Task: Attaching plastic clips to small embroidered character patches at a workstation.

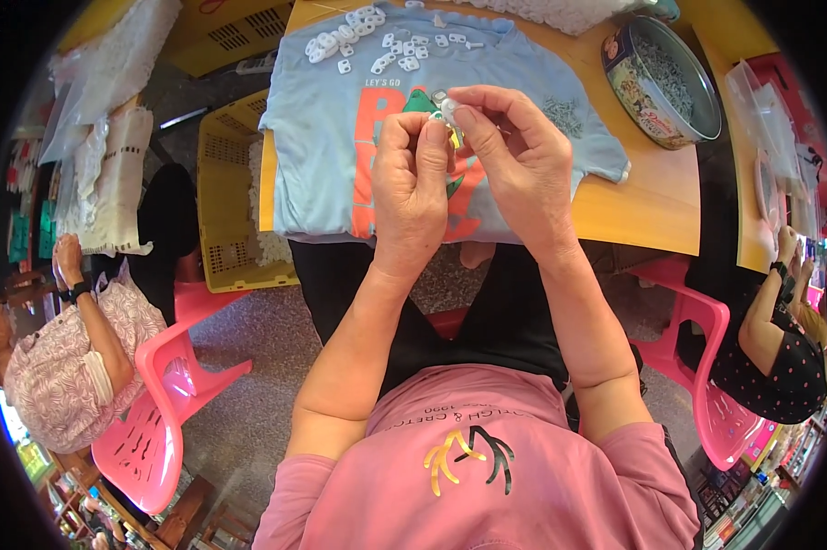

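My left hand [411, 179] and my right hand [521, 160] meet above a light blue T-shirt [317, 137] spread over the table. Between their fingertips is a small white plastic piece [447, 110]; both hands are closed in a pinch around it. Whether it is one part or two joined together, I cannot tell. Beyond my hands lie a heap of white plastic pieces [333, 44] with holes and a second, looser group of similar pieces [406, 53]. A small pile of metal screws [563, 116] rests on the shirt, to the right of my right hand.
A round tin [638, 96] of screws stands at the table's [647, 206] right. Left of the table is a yellow crate [225, 261] with white pieces inside. Pink chairs [161, 367] flank me, with one person seated on each side. A white bag [560, 11] lies at the far edge.
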`<move>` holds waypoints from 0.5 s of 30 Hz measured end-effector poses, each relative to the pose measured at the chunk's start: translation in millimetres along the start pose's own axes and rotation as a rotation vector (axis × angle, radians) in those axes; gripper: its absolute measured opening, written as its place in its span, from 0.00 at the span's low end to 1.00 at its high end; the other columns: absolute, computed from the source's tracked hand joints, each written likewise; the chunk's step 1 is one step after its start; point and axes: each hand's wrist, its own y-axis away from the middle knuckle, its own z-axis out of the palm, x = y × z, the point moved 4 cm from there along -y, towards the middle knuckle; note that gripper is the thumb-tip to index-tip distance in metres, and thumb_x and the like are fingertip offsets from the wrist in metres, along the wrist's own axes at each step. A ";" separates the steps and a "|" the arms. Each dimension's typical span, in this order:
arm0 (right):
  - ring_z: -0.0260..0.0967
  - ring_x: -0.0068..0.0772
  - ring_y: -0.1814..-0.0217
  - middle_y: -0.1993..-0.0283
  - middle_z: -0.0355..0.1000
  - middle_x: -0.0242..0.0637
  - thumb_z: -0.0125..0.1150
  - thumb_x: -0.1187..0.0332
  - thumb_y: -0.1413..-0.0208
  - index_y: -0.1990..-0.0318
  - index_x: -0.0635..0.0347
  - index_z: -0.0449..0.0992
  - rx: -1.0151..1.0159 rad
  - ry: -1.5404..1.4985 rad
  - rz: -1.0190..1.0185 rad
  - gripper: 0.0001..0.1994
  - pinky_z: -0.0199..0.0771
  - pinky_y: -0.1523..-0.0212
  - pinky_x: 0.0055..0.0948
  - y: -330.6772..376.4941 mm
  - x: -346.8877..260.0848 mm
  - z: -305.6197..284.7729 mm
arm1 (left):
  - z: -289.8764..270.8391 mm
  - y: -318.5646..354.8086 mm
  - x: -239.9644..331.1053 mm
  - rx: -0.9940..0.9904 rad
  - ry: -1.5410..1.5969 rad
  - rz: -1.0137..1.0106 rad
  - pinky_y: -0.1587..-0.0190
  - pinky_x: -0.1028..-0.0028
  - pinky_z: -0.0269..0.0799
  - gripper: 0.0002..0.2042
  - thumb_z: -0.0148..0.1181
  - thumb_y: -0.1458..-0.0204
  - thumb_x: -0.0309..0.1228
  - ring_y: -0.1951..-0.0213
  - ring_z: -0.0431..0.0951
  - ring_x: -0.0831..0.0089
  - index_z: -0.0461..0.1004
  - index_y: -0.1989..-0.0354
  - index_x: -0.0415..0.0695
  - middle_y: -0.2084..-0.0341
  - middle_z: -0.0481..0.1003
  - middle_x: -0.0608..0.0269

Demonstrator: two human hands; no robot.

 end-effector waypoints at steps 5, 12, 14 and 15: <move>0.72 0.18 0.64 0.58 0.76 0.34 0.59 0.76 0.40 0.53 0.68 0.76 -0.007 0.009 -0.010 0.09 0.76 0.62 0.19 -0.6 0.9 -1.2 | 0.8 -0.4 0.0 -0.009 0.008 0.000 0.73 0.82 0.61 0.05 0.47 0.34 0.29 0.74 0.63 0.87 0.64 0.62 0.40 0.75 0.66 0.71; 0.72 0.18 0.63 0.57 0.76 0.34 0.59 0.75 0.40 0.53 0.67 0.76 -0.010 -0.003 -0.007 0.09 0.76 0.62 0.19 -1.4 -2.6 -2.5 | 0.9 0.2 0.5 0.000 0.023 -0.024 0.73 0.83 0.64 0.05 0.47 0.34 0.29 0.75 0.63 0.88 0.65 0.62 0.40 0.76 0.67 0.72; 0.72 0.18 0.63 0.57 0.76 0.34 0.59 0.75 0.40 0.53 0.68 0.76 -0.015 0.008 -0.004 0.09 0.76 0.62 0.19 -1.5 -2.0 -2.9 | 0.9 0.2 0.1 -0.003 0.020 -0.024 0.72 0.83 0.65 0.06 0.48 0.35 0.29 0.75 0.63 0.88 0.65 0.62 0.40 0.76 0.67 0.72; 0.72 0.18 0.63 0.57 0.76 0.34 0.59 0.75 0.40 0.53 0.68 0.76 -0.020 0.019 0.000 0.09 0.76 0.62 0.18 -1.6 -1.8 -2.9 | 1.0 0.0 0.1 -0.001 0.013 -0.021 0.72 0.83 0.65 0.06 0.48 0.35 0.29 0.75 0.63 0.88 0.65 0.62 0.40 0.76 0.67 0.72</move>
